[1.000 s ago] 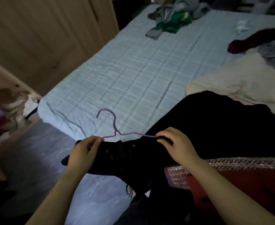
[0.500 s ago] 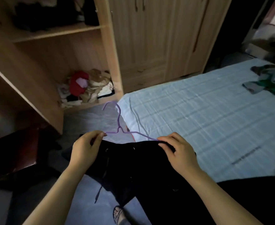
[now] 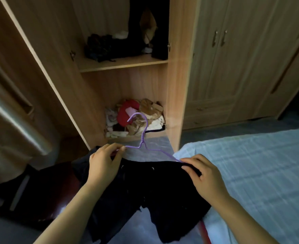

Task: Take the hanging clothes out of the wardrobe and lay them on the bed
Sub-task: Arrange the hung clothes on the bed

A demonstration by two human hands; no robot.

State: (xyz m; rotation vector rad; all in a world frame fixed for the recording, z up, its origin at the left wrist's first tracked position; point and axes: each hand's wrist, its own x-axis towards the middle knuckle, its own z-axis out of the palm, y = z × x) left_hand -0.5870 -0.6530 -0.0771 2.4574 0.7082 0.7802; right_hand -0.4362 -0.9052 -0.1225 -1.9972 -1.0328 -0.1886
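Purple hanger (image 3: 141, 140) with a black garment (image 3: 155, 196) sits in front of the open wardrobe (image 3: 176, 85), beside the bed (image 3: 259, 164). Left hand (image 3: 103, 164) pinches its left end; right hand (image 3: 202, 175) pinches the right end and cloth.

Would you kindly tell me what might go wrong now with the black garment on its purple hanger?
1. The black garment hangs mostly over the floor, beside the bed; if the left hand or right hand loosens its pinch on the purple hanger, it may drop there.
2. The hanger's free hook could snag the bedsheet.
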